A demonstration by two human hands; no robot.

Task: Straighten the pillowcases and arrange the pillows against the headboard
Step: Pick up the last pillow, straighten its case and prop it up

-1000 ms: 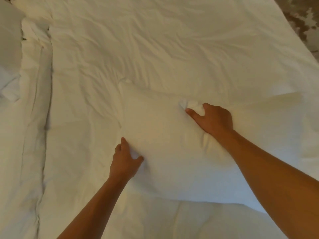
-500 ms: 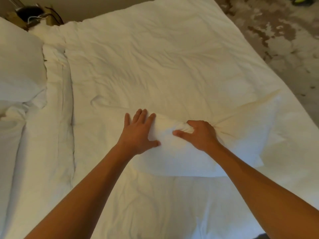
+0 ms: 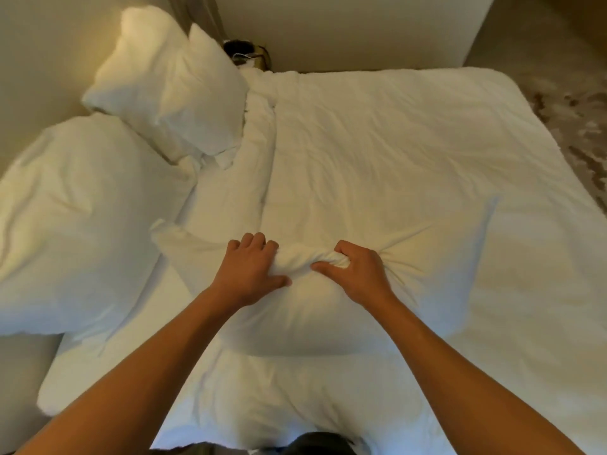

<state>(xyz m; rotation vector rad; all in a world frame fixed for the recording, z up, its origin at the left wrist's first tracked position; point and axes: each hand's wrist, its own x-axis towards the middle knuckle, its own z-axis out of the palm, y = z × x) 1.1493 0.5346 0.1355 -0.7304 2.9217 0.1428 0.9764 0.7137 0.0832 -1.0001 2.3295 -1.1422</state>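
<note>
Near pillow (image 3: 322,320) laid on duvet (image 3: 410,142), its bunched fabric clutched by left hand (image 3: 251,272) and right hand (image 3: 356,274), fingers curled

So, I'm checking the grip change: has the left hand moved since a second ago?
Yes. The left hand went from the near left edge of the pillow across to its middle, and now grips the bunched pillowcase beside the right hand.

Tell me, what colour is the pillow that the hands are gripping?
Plain white, with no pattern. The pillow shows best in the head view, the only one.
</note>
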